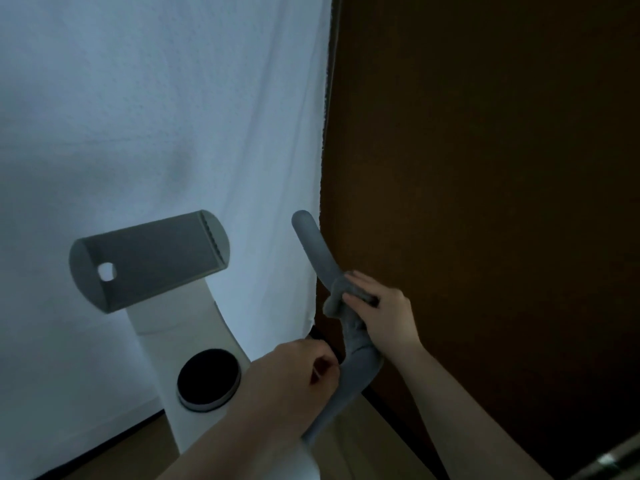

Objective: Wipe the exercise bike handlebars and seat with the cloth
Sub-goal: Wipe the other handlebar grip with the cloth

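On grey handlebar (317, 247): right hand (384, 315) fingers clasp bunched grey cloth (341, 299); left hand (294, 372) fingers grip bar.

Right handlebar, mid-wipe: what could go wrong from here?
1. The grey cloth is bunched under the right hand, so it may touch only part of the right handlebar; the upper tip looks uncovered.
2. The left hand grips the lower bar, so that stretch could be skipped.
3. The white curtain hangs close behind; a long stroke might snag it.
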